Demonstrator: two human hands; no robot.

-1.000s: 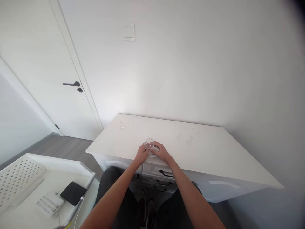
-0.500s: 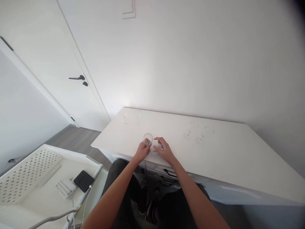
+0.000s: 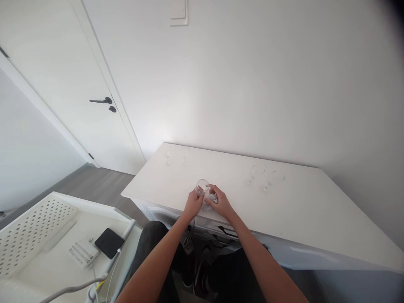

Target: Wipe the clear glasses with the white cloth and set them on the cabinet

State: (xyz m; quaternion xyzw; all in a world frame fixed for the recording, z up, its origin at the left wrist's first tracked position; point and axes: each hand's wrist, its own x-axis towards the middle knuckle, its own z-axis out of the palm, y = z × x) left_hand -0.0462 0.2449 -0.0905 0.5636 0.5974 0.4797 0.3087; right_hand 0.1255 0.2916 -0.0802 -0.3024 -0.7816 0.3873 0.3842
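Observation:
Near the front edge of the white cabinet top [image 3: 221, 166], I hold a clear wine glass [image 3: 203, 184] with its round rim facing up toward me. My left hand [image 3: 193, 203] is closed around it from the left side, below the rim. From the right, my right hand [image 3: 221, 203] curls in, its index finger at the rim and its thumb lower down by the glass. A pale patch shows inside the right hand's curve; what it is I cannot make out. The glass's stem and foot are mostly hidden by my fingers.
Clear stemmed glasses [image 3: 265, 188] stand to the right on the cabinet top, and more stemmed glasses [image 3: 185, 155] at its back left. A white cart [image 3: 123, 210] at lower left holds a black tablet-like device [image 3: 109, 243], a white box [image 3: 83, 252] and cables. Drawer handles [image 3: 227, 231] face my legs.
My left hand and the wine glass have moved slightly right. The right hand's fingers have closed in, and its index finger has come to the rim. The view has shifted a little.

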